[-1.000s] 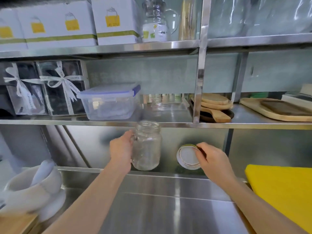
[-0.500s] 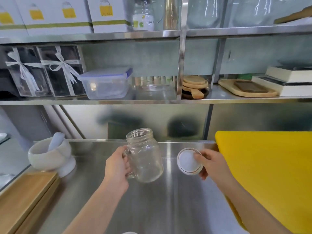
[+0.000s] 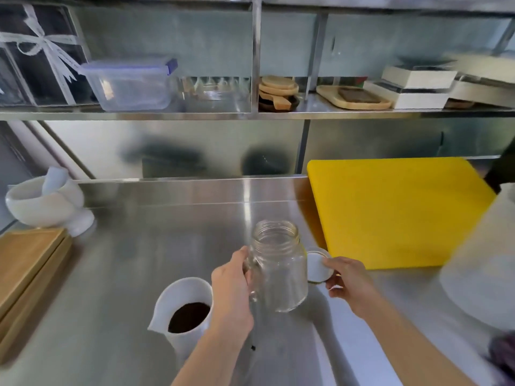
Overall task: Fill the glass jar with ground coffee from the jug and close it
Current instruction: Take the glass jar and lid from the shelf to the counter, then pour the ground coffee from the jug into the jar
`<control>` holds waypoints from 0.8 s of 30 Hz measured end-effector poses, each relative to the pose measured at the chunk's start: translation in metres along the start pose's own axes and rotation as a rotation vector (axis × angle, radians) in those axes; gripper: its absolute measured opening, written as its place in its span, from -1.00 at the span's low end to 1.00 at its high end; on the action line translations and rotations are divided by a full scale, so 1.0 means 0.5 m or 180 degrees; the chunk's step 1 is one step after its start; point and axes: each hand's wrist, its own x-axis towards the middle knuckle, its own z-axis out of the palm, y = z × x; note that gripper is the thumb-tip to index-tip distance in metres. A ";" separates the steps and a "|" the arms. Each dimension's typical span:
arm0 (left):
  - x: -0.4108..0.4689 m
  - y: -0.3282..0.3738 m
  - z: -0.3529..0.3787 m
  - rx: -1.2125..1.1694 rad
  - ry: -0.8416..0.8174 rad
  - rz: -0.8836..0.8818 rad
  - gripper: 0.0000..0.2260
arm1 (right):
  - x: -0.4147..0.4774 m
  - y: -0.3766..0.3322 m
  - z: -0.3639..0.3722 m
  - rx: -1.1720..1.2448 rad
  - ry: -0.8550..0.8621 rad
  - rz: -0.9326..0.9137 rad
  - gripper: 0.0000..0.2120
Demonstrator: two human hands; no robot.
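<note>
An empty clear glass jar [image 3: 278,270] with a handle and an open mouth is held upright just above the steel counter [image 3: 156,254]. My left hand [image 3: 231,285] grips its handle. My right hand [image 3: 348,282] holds the round lid [image 3: 316,267], white inside, right beside the jar. A white jug [image 3: 184,316] with dark ground coffee [image 3: 189,316] inside stands on the counter near the front, left of my left wrist.
A yellow cutting board [image 3: 395,213] lies at the right. A white mortar with pestle [image 3: 47,204] and a wooden board [image 3: 25,268] sit at the left. A blurred white object [image 3: 485,268] is at the far right. Shelves above hold a plastic box [image 3: 131,84] and wooden boards.
Both hands have come down from the shelf toward the counter with the jar and lid. The view tilted down, so the jug with coffee now shows at the front.
</note>
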 end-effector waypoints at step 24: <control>-0.005 -0.202 -0.126 0.0067 0.0548 0.0093 -0.54 | -0.098 0.162 0.014 -0.0543 -0.0095 0.0510 -0.89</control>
